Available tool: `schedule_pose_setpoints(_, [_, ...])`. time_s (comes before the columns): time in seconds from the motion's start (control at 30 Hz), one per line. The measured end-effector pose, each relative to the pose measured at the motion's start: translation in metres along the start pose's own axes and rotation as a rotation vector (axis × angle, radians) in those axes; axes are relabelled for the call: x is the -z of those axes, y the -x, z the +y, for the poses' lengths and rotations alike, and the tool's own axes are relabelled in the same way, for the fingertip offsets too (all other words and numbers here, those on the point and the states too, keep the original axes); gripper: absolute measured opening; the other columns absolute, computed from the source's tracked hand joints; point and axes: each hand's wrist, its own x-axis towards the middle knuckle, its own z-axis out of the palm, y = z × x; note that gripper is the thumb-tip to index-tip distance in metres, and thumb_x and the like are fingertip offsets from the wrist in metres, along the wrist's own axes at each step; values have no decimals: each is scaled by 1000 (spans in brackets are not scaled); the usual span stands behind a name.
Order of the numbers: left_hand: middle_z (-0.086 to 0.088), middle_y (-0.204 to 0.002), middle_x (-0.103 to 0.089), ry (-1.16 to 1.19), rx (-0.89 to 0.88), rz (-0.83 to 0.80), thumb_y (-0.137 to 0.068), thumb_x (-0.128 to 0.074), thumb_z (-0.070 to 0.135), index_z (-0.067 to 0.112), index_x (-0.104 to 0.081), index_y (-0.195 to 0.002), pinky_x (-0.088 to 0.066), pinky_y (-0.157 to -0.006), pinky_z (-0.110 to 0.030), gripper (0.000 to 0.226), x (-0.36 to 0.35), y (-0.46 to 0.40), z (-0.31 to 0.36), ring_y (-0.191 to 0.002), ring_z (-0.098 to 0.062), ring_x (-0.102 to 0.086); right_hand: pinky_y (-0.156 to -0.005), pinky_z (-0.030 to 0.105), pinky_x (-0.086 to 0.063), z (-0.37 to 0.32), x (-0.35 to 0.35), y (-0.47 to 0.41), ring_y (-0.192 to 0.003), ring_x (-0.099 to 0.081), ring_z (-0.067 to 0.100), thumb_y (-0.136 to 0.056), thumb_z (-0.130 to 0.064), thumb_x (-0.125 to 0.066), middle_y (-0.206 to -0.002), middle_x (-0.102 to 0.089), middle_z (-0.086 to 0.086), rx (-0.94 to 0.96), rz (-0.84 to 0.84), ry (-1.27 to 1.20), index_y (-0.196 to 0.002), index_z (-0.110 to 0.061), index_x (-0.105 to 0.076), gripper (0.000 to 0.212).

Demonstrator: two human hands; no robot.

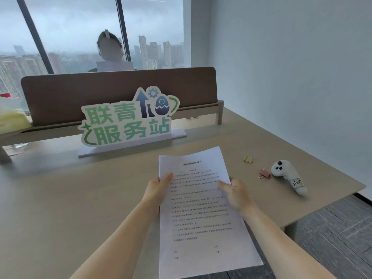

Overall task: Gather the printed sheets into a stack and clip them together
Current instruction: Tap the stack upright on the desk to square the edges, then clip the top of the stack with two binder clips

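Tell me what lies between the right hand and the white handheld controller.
Head view: a pink binder clip lies on the beige desk between right hand and controller.

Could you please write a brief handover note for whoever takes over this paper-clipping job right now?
Left hand: grips the left edge of the printed sheets, thumb on top.
Right hand: grips the right edge.
The sheets are gathered and held above the desk, lower end past its near edge.
The yellow binder clip and pink binder clip lie on the desk to the right, beside a white controller, untouched.
Done: gathering. Left: probably square the edges, pick up a clip, clip the stack.
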Motion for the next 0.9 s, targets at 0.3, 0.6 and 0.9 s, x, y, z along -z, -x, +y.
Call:
schedule_pose_setpoints(0.3, [-11,-93,-76,-18,-27,44,-97,-52,44,8,-69,-102,-58,-56,-27,40,-6,-18,6,-75,-24,-74,-92,51,-55,11,3,-8,-99,-73,25,-95,-22,-55,-107,-76,1,-38,-38,-24,-111,-18,-72,24])
schedule_pose_setpoints(0.6, [-6,-79,-76,-15,-64,38,-99,-50,36,10,-66,-95,-59,-53,-30,31,-9,-24,3,-64,-19,-74,-70,34,-48,-1,24,-35,-78,-69,21,-96,-22,-54,-96,-73,14,-1,-21,227,-94,-7,-69,21])
schedule_pose_setpoints(0.9, [-10,-88,-78,-24,-107,34,-100,-51,32,10,-67,-97,-60,-62,-35,27,-10,-29,-5,-75,-25,-75,-92,40,-52,-19,67,-113,-103,-64,28,-94,-21,-41,-116,-70,3,-10,285,846,-118,-22,-66,35])
